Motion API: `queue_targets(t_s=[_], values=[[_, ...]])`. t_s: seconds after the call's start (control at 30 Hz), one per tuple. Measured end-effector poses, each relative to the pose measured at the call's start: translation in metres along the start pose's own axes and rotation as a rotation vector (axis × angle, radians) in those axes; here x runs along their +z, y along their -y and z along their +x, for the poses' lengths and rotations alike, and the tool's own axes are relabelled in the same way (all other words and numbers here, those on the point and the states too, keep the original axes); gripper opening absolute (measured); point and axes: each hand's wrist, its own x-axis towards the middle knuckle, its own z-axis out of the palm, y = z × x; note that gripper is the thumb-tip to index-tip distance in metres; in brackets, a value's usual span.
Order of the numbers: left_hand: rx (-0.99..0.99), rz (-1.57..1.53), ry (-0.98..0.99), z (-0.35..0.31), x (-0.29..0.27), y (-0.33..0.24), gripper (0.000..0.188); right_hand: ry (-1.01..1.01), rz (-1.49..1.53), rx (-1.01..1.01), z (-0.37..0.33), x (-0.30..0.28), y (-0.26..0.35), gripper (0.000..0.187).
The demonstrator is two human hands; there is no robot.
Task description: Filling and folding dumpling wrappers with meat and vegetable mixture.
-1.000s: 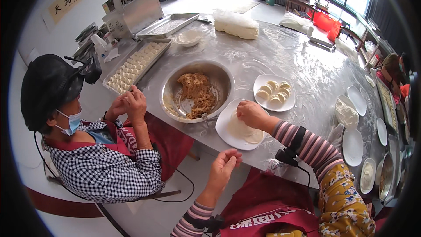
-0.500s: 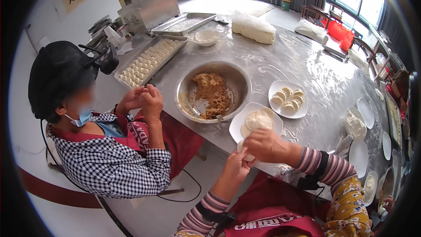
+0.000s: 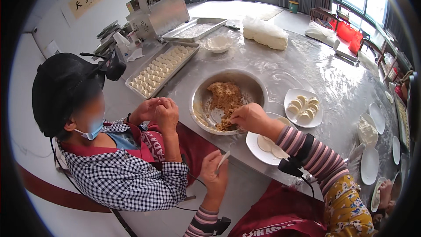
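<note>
My left hand [image 3: 214, 176] is raised in front of the table edge, thumb and fingers closed on a thin round dough wrapper [image 3: 223, 160] seen nearly edge-on. Over the near right side of a large metal bowl [image 3: 259, 88] is my right hand [image 3: 253, 119], its fingers pinched together at the brown filling [image 3: 226, 95]; whatever they grip is hidden. Partly under my right wrist lies a white plate [image 3: 253, 146] with several flat dough wrappers [image 3: 265, 144]. Beyond it, a square white plate [image 3: 314, 123] carries several folded dumplings [image 3: 302, 105].
At my left a co-worker [image 3: 118, 171] holds both hands together near the bowl. Behind the bowl stand a tray of dumplings [image 3: 164, 66], a bowl of flour [image 3: 218, 44], a flat metal tray [image 3: 195, 30] and a wrapped dough block [image 3: 265, 34]. White plates [image 3: 369, 166] line the right side.
My hands have parted. The right moved from the wrapper plate up to the filling in the bowl; the left drew down and left with a wrapper. The view has shifted slightly.
</note>
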Motion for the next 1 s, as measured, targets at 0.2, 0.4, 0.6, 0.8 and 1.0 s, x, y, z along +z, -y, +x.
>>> queue_targets(t_s=[0.2,0.4,0.6,0.8,1.0], values=[[-0.711,-0.566,-0.151,0.006,0.007,0.034,0.022,-0.159,0.275,0.211,0.013,-0.002,0.006,0.013],[-0.946,-0.923,-0.259,0.025,0.023,0.046,0.031,-0.103,0.128,0.108,0.010,0.028,-0.013,0.014],[-0.951,-1.006,-0.263,0.030,0.024,0.049,0.030,-0.229,0.277,0.239,0.011,0.018,0.007,0.014],[-0.939,-0.998,-0.269,0.034,0.022,0.045,0.028,-0.088,0.195,0.175,0.012,0.024,-0.002,0.013],[-0.951,-1.012,-0.300,0.032,0.020,0.042,0.025,-0.256,0.025,-0.039,0.044,0.029,-0.040,0.014]])
